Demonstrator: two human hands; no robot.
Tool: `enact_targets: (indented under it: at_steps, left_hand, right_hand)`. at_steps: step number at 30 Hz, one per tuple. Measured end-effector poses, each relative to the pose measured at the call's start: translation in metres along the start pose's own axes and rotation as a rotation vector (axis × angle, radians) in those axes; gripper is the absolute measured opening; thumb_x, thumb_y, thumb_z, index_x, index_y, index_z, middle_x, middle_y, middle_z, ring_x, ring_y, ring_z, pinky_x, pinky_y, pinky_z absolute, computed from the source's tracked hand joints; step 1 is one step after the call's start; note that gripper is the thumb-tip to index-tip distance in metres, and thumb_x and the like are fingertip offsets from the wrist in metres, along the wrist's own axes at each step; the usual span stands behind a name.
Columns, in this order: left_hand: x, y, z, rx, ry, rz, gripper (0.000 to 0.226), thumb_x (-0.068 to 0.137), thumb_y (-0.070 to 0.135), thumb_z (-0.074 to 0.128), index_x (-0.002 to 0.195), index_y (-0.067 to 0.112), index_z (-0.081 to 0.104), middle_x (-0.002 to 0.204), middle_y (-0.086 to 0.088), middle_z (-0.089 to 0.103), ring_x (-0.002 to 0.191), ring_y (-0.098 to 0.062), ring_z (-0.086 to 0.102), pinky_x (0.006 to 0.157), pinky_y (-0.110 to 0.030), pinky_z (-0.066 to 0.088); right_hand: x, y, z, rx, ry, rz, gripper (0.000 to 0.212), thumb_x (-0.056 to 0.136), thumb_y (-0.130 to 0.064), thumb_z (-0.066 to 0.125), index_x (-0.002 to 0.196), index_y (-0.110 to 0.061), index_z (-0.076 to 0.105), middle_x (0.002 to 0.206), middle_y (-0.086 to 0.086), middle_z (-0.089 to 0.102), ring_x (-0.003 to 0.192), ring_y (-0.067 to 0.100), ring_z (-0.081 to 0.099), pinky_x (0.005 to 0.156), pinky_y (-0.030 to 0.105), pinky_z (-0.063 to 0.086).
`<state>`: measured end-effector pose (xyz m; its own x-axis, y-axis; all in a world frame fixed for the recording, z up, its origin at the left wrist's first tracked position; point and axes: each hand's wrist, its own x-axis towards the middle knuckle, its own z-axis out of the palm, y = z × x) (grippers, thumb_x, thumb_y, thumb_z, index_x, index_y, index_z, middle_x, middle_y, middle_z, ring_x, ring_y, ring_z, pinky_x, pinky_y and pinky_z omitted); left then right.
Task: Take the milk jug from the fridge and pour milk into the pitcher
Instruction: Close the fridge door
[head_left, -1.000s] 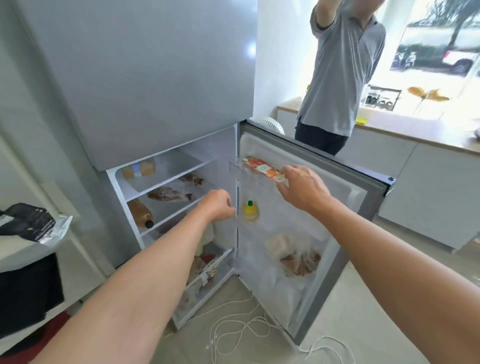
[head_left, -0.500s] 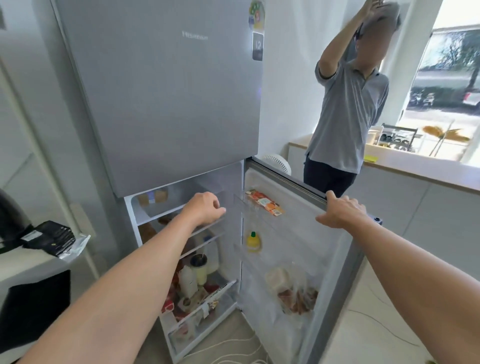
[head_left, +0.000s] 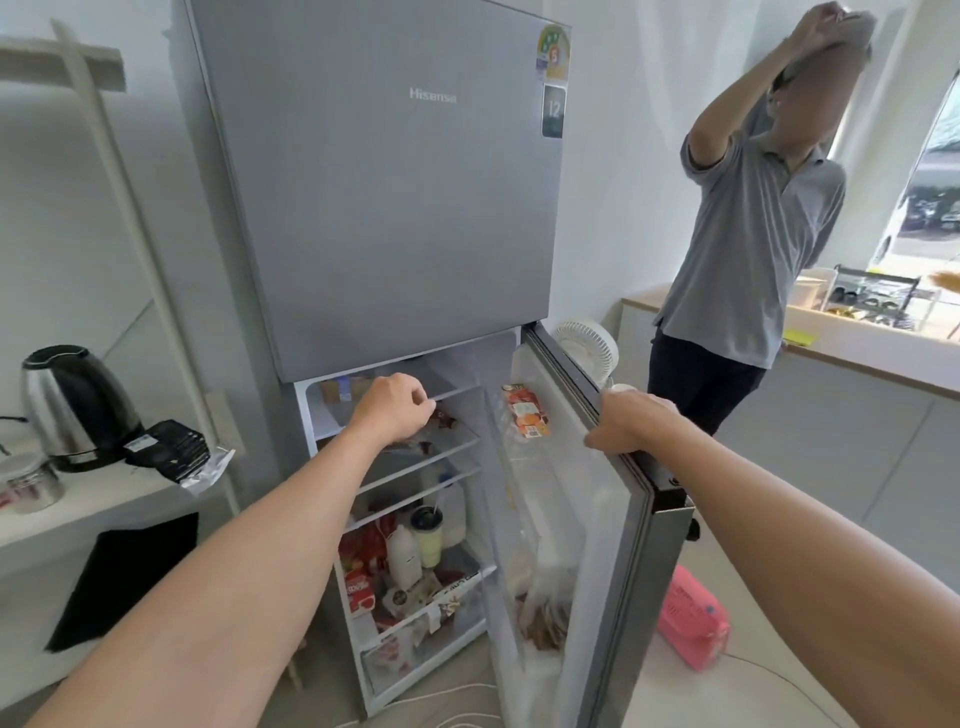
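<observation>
Lower door (head_left: 587, 493) of the fridge (head_left: 384, 208) stands wide open, and the right hand (head_left: 631, 423) is clamped over the door's top edge, fingers curled round it. The left hand (head_left: 395, 410) hovers in front of the fridge's top inner shelf (head_left: 457, 391), fingers loosely curled, nothing in them. There's the milk jug (head_left: 457, 512): pale, blue-capped, upright on a middle shelf deep inside the fridge, just behind a cup of yellowish liquid (head_left: 428, 535) and a small white bottle (head_left: 404, 556). Right of the fridge a second person (head_left: 753, 234) stands with arms raised; left of it sits a kettle (head_left: 72, 405).
</observation>
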<state>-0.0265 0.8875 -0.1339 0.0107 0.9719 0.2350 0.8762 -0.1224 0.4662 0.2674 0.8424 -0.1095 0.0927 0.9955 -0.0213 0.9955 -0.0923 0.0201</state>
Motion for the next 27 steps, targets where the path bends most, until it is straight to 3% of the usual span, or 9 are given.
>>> enact_targets:
  at_steps: [6,9,12,15,18,20,23,25,27]
  left_hand:
    - [-0.018,-0.025,-0.019,-0.016,0.073,-0.089,0.017,0.091,0.021,0.059,0.093,0.014,0.074,0.098,-0.005,0.074,0.097,-0.026,0.066,0.081,-0.030,0.049]
    - [-0.030,-0.041,-0.025,-0.049,0.088,-0.151,0.020,0.091,0.014,0.055,0.098,0.016,0.074,0.105,-0.007,0.074,0.101,-0.027,0.067,0.086,-0.029,0.049]
    - [-0.041,-0.056,-0.027,-0.077,0.074,-0.239,0.028,0.089,0.009,0.048,0.100,0.020,0.072,0.112,-0.008,0.073,0.104,-0.028,0.066,0.091,-0.032,0.053]
    - [-0.055,-0.072,-0.025,-0.105,0.035,-0.297,0.030,0.088,0.006,0.045,0.101,0.022,0.067,0.114,-0.008,0.073,0.108,-0.028,0.065,0.093,-0.034,0.053]
    - [-0.072,-0.081,-0.024,-0.054,-0.051,-0.348,0.040,0.086,0.008,0.049,0.122,0.018,0.064,0.117,-0.004,0.070,0.113,-0.025,0.062,0.095,-0.031,0.050]
    - [-0.081,-0.086,-0.023,-0.042,-0.154,-0.371,0.051,0.085,0.013,0.063,0.135,0.017,0.056,0.119,-0.003,0.067,0.113,-0.022,0.061,0.090,-0.030,0.049]
    - [-0.083,-0.099,-0.016,-0.058,-0.214,-0.418,0.082,0.077,0.042,0.082,0.146,0.016,0.046,0.139,-0.005,0.057,0.125,-0.022,0.056,0.089,-0.026,0.042]
    - [-0.077,-0.107,-0.012,-0.047,-0.159,-0.433,0.082,0.073,0.056,0.081,0.139,0.015,0.054,0.136,-0.005,0.059,0.124,-0.023,0.058,0.087,-0.028,0.044]
    - [-0.064,-0.113,-0.009,-0.038,-0.085,-0.419,0.055,0.074,0.060,0.078,0.107,0.018,0.066,0.110,-0.001,0.068,0.103,-0.021,0.065,0.072,-0.027,0.044]
  right_hand:
    - [0.006,-0.042,0.005,0.001,0.020,-0.193,0.062,0.084,-0.048,0.059,0.130,-0.009,0.042,0.118,0.012,0.061,0.110,0.034,0.057,0.090,0.042,0.047]
    - [0.006,-0.061,0.009,0.074,0.056,-0.301,0.062,0.086,-0.061,0.053,0.123,-0.012,0.045,0.112,0.009,0.063,0.104,0.029,0.060,0.085,0.040,0.046]
    - [0.009,-0.076,0.014,0.179,0.053,-0.417,0.047,0.090,-0.064,0.044,0.100,-0.019,0.050,0.095,0.004,0.060,0.098,0.030,0.060,0.085,0.041,0.049]
    - [0.011,-0.095,0.024,0.274,0.031,-0.530,0.023,0.088,-0.047,0.046,0.085,-0.025,0.052,0.092,0.001,0.066,0.096,0.029,0.061,0.083,0.039,0.049]
    - [0.013,-0.125,0.032,0.239,0.040,-0.637,0.022,0.083,-0.036,0.050,0.097,-0.028,0.064,0.105,0.000,0.069,0.104,0.025,0.060,0.086,0.037,0.051]
    - [0.019,-0.150,0.038,0.224,0.081,-0.671,0.029,0.085,-0.041,0.056,0.109,-0.027,0.064,0.111,0.002,0.065,0.109,0.026,0.059,0.086,0.037,0.050]
    - [0.032,-0.187,0.045,0.222,0.161,-0.665,0.040,0.083,-0.051,0.066,0.110,-0.022,0.063,0.111,0.003,0.063,0.107,0.027,0.057,0.079,0.035,0.048]
    - [0.040,-0.210,0.048,0.240,0.225,-0.655,0.042,0.080,-0.050,0.071,0.106,-0.017,0.065,0.108,0.002,0.058,0.102,0.025,0.056,0.070,0.032,0.043]
    - [0.048,-0.228,0.049,0.247,0.265,-0.646,0.041,0.079,-0.049,0.072,0.103,-0.016,0.066,0.105,0.001,0.054,0.099,0.024,0.055,0.067,0.031,0.038]
